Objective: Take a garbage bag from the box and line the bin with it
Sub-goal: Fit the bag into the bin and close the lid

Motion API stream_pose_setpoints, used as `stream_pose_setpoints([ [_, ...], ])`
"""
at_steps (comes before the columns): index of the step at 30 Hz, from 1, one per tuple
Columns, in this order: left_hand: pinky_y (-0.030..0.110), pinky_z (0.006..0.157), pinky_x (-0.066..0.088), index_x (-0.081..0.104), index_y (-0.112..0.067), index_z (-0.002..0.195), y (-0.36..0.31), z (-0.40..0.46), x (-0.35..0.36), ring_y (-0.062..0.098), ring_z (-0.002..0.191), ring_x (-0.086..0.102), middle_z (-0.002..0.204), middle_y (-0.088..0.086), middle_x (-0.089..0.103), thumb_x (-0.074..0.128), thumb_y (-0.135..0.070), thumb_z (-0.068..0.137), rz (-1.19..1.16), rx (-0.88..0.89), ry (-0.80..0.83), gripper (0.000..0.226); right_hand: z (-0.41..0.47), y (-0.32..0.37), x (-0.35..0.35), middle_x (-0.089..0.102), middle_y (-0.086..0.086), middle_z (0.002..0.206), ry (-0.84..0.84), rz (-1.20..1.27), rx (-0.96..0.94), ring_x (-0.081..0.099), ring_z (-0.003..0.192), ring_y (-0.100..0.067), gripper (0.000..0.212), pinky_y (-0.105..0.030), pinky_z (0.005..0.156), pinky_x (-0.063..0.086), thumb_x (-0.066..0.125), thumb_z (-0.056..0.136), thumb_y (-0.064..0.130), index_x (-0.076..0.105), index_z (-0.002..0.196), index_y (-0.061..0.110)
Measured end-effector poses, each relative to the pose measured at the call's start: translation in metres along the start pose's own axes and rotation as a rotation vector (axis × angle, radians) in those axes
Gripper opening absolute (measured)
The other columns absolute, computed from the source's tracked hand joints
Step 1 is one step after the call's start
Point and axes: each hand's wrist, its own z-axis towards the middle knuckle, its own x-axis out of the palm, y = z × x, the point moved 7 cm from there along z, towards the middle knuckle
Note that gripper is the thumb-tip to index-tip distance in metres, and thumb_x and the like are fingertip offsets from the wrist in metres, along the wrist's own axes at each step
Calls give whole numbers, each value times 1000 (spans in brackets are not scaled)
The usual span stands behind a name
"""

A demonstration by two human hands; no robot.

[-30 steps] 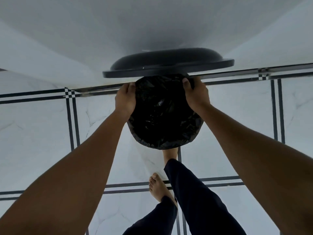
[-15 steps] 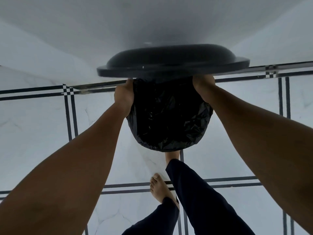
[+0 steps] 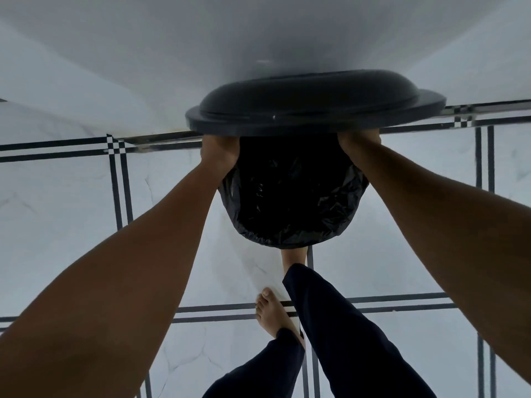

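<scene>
Your hands at the bin's far rim, fingers hidden

Your left hand (image 3: 219, 150) and right hand (image 3: 359, 142) reach under the raised lid (image 3: 313, 101), so you cannot tell either grip; the garbage bag (image 3: 293, 196) lines the bin, its body hidden, on a white tiled floor (image 3: 57, 211) by a wall.

No legible text, label, brand, number or sign is showing anywhere in the head view.
</scene>
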Motion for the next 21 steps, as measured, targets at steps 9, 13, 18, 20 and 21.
stream_pose_setpoints([
  [9,50,104,46,66,-11,131,44,-112,-24,32,116,59,120,10,67,45,-29,105,-31,-27,-427,38,-101,-64,-16,58,-10,126,-439,107,187,51,121,-33,31,-47,97,39,43,104,37,57,120,14],
  [13,37,107,45,55,-10,140,59,-132,2,21,119,53,125,1,52,38,-33,110,-323,-179,-280,42,-109,-85,24,52,-14,137,-172,403,463,51,125,-36,44,-50,102,42,32,106,45,43,133,13],
  [18,43,95,56,51,-16,118,79,-120,2,22,102,63,125,11,60,43,-30,108,-446,-316,-362,19,-95,-96,39,51,-5,122,-153,690,536,51,115,-27,53,-43,91,41,28,105,51,40,140,13],
  [20,37,88,56,49,-17,111,87,-120,4,18,93,62,113,6,63,46,-31,107,-486,-357,-353,15,-94,-100,45,51,-2,122,-128,839,562,54,120,-27,54,-43,93,42,29,103,50,37,145,16],
  [21,33,84,54,49,-17,109,90,-121,5,16,90,60,106,1,62,46,-32,108,-504,-372,-343,16,-96,-102,43,52,-4,126,-129,853,567,54,121,-28,55,-45,96,43,30,104,48,36,147,15],
])
